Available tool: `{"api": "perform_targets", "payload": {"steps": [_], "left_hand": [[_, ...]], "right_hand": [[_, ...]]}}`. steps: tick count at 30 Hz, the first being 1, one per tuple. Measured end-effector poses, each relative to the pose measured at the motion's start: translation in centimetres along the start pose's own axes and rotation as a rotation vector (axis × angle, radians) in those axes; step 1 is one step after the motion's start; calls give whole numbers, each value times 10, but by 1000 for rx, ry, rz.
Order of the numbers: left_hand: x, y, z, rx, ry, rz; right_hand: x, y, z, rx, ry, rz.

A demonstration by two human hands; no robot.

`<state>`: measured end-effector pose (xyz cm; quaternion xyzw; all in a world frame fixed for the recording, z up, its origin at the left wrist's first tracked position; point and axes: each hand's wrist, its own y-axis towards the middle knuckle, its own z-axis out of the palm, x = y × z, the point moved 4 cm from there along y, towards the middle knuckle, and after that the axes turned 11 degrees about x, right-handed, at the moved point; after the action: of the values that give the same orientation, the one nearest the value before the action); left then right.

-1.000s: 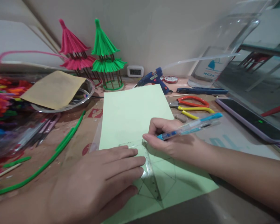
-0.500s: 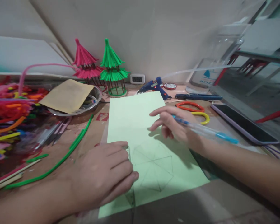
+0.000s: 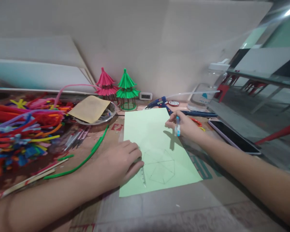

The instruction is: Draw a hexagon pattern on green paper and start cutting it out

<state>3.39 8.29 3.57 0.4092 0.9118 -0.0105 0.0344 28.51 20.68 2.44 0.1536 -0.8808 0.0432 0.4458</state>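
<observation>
A pale green sheet of paper (image 3: 145, 129) lies on the table, with a pencil-thin drawn polygon (image 3: 160, 167) crossed by lines through its middle. My left hand (image 3: 125, 161) rests at the sheet's left side, fingers curled over a clear ruler (image 3: 143, 176) whose lower end sticks out below the thumb. Between the fingers of my right hand (image 3: 181, 124) is a blue-and-clear pen (image 3: 177, 126), held above the upper right of the paper.
Red and green pipe-cleaner towers (image 3: 127, 93) stand by the wall, near a small digital clock (image 3: 145, 96) and a blue glue gun (image 3: 159, 102). At right are a phone (image 3: 234, 137) and a clear bottle (image 3: 203, 91). Bundled pipe cleaners (image 3: 26, 135) fill the left.
My right hand has turned, so the pen is now upright rather than slanting back over the wrist. The view has shifted, and more of the ruler's lower end shows clearly.
</observation>
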Motion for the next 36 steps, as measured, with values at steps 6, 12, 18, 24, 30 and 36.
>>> {"api": "perform_targets", "payload": {"steps": [6,12,18,24,30,36], "left_hand": [[-11,-2,-1,25,-48,18],[-22,-2,-1,38,-116,134],[-20,-2,-1,33,-158,161],[-19,-1,-1,31,-165,180],[-21,-2,-3,23,-178,190],[-19,-1,-2,22,-173,188]], "right_hand": [[5,1,-6,-57,-92,20],[-7,10,-3,-60,-28,26],[-22,18,7,-16,67,76],[-17,18,4,-57,100,-9],[-4,14,6,-81,184,-80],[-17,18,1,-120,105,-18]]}}
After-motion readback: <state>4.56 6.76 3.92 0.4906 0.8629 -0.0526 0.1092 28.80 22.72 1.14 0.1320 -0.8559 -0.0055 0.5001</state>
